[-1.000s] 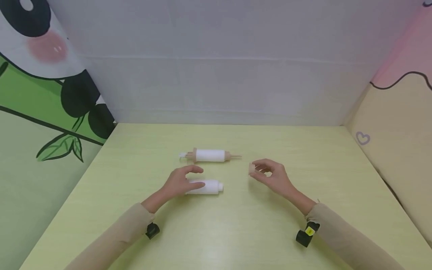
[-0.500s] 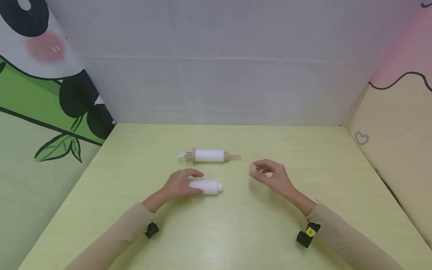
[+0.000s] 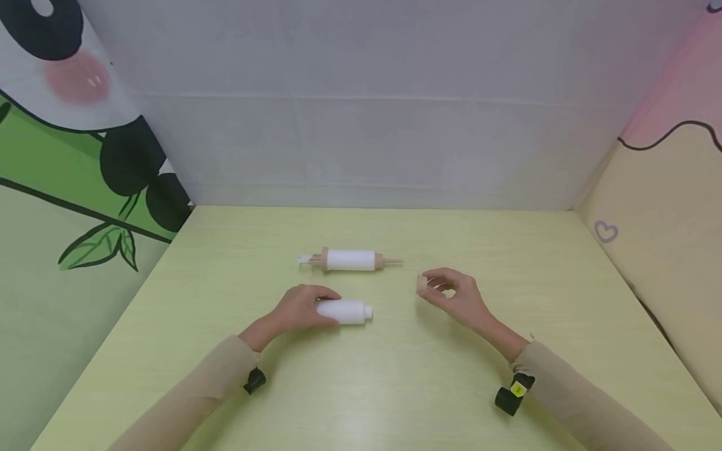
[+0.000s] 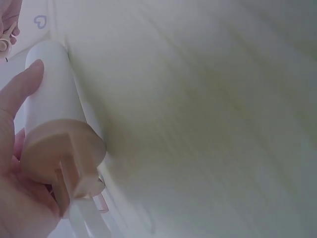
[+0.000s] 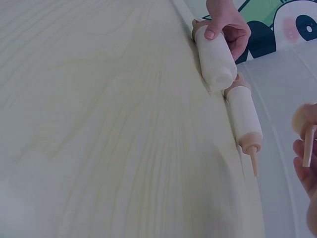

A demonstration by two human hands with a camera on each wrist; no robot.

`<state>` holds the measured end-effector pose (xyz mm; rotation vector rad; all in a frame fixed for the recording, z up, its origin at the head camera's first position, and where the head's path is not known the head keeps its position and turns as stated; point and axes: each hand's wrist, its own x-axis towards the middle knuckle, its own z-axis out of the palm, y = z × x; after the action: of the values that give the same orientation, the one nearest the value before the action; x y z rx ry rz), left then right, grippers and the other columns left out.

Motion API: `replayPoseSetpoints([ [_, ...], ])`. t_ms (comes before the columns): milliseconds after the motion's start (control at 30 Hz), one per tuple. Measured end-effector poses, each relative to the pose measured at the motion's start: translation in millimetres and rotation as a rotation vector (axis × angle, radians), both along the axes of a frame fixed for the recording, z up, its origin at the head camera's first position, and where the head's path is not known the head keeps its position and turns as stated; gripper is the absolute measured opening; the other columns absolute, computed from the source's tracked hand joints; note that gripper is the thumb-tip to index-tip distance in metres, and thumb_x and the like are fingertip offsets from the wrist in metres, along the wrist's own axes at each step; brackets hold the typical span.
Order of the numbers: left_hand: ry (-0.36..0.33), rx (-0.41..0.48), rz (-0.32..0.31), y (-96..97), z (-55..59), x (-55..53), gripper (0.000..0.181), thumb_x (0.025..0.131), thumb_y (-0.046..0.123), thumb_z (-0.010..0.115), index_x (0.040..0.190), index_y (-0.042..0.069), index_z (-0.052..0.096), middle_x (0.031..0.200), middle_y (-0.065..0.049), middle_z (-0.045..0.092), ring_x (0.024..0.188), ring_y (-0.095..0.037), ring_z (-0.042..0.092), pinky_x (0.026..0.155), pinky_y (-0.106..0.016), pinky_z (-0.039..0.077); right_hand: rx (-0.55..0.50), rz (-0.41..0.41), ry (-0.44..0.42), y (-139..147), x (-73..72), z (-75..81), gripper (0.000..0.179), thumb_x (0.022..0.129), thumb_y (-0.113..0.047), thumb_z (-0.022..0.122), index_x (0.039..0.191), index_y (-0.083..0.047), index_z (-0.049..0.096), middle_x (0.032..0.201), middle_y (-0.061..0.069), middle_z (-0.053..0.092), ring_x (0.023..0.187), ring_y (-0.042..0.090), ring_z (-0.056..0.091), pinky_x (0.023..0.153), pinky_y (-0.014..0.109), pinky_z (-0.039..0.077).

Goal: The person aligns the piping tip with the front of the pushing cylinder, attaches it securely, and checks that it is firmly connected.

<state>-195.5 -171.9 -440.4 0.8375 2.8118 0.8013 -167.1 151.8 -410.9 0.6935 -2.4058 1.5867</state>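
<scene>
My left hand [image 3: 301, 307] grips a white syringe-like tube [image 3: 351, 312], thumb on the near side and fingers on the far side. The tube lies sideways, its bare narrow neck [image 3: 368, 312] facing right. In the left wrist view its beige flanged plunger end [image 4: 59, 148] shows close to the palm. To the right, my right hand [image 3: 457, 293] pinches a beige nozzle cap [image 3: 422, 284] between thumb and fingertips, apart from the tube. A thin spout [image 5: 308, 146] sticks out of this cap in the right wrist view.
Behind the left hand lies a second white syringe [image 3: 351, 260] with a beige nozzle fitted, pointing right. The pale wooden table [image 3: 361, 388] meets a grey-white back panel [image 3: 361, 144], with painted panels at both sides.
The left hand's thumb and fingers have come together around the white tube, from hovering wide over it. The right hand with the nozzle cap has barely moved.
</scene>
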Motion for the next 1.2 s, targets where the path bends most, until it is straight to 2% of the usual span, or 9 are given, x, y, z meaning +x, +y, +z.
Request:
replayPoseSetpoints([
  [267, 0.021, 0.020, -0.041, 3.1, 2.7, -3.8, 0.039, 0.065, 0.033, 0.080, 0.097, 0.012, 0.070, 0.092, 0.002, 0.068, 0.079, -0.009, 0.059, 0.068, -0.026, 0.047, 0.009, -0.004, -0.006, -0.2, 0.2, -0.1, 0.028, 0.076, 0.002, 0.069, 0.103, 0.004, 0.063, 0.091, 0.015, 0.065, 0.080, 0.022, 0.061, 0.070, 0.028, 0.049],
  [567, 0.069, 0.058, -0.049, 13.5, 23.9, -12.4, 0.039, 0.064, 0.032, 0.081, 0.096, 0.011, 0.070, 0.092, 0.000, 0.068, 0.077, -0.012, 0.059, 0.068, -0.029, 0.047, 0.020, -0.008, -0.026, -3.0, 1.2, 3.0, 0.029, 0.075, 0.001, 0.070, 0.103, 0.005, 0.063, 0.091, 0.016, 0.066, 0.080, 0.023, 0.061, 0.071, 0.033, 0.050],
  [833, 0.108, 0.070, -0.074, 24.4, 47.2, -18.5, 0.044, 0.063, 0.029, 0.082, 0.100, 0.009, 0.070, 0.095, -0.001, 0.068, 0.082, -0.016, 0.060, 0.086, -0.042, 0.043, 0.023, 0.018, 0.005, -5.5, 0.8, 5.8, 0.029, 0.075, 0.002, 0.070, 0.103, 0.005, 0.063, 0.094, 0.015, 0.066, 0.082, 0.022, 0.062, 0.072, 0.031, 0.050],
  [933, 0.122, 0.089, -0.100, 29.8, 53.9, -18.5, 0.043, 0.064, 0.028, 0.082, 0.100, 0.009, 0.069, 0.095, -0.003, 0.068, 0.082, -0.018, 0.063, 0.095, -0.051, 0.036, 0.024, 0.027, 0.024, -6.9, 0.4, 6.0, 0.030, 0.074, 0.002, 0.070, 0.103, 0.005, 0.063, 0.094, 0.015, 0.066, 0.081, 0.024, 0.062, 0.072, 0.031, 0.050],
  [1033, 0.139, 0.101, -0.115, 34.2, 56.5, -17.9, 0.043, 0.064, 0.027, 0.082, 0.100, 0.008, 0.069, 0.095, -0.003, 0.069, 0.084, -0.020, 0.064, 0.099, -0.061, 0.023, 0.027, 0.028, 0.036, -8.8, -0.2, 6.7, 0.030, 0.074, 0.002, 0.071, 0.102, 0.004, 0.063, 0.094, 0.015, 0.066, 0.081, 0.026, 0.062, 0.072, 0.031, 0.050],
  [1133, 0.155, 0.075, -0.115, 38.1, 58.2, -16.7, 0.042, 0.064, 0.028, 0.081, 0.100, 0.009, 0.069, 0.095, -0.001, 0.069, 0.084, -0.018, 0.063, 0.097, -0.058, 0.029, 0.028, 0.031, 0.038, -11.8, -0.6, 8.0, 0.029, 0.074, 0.002, 0.071, 0.102, 0.004, 0.063, 0.092, 0.014, 0.066, 0.081, 0.026, 0.062, 0.071, 0.032, 0.050],
  [1200, 0.165, 0.053, -0.115, 40.4, 59.6, -15.8, 0.042, 0.065, 0.030, 0.081, 0.100, 0.010, 0.069, 0.095, 0.000, 0.068, 0.083, -0.017, 0.063, 0.091, -0.049, 0.038, 0.028, 0.037, 0.041, -14.1, -0.8, 8.8, 0.029, 0.073, 0.002, 0.071, 0.101, 0.005, 0.063, 0.091, 0.014, 0.066, 0.080, 0.026, 0.062, 0.071, 0.033, 0.050],
])
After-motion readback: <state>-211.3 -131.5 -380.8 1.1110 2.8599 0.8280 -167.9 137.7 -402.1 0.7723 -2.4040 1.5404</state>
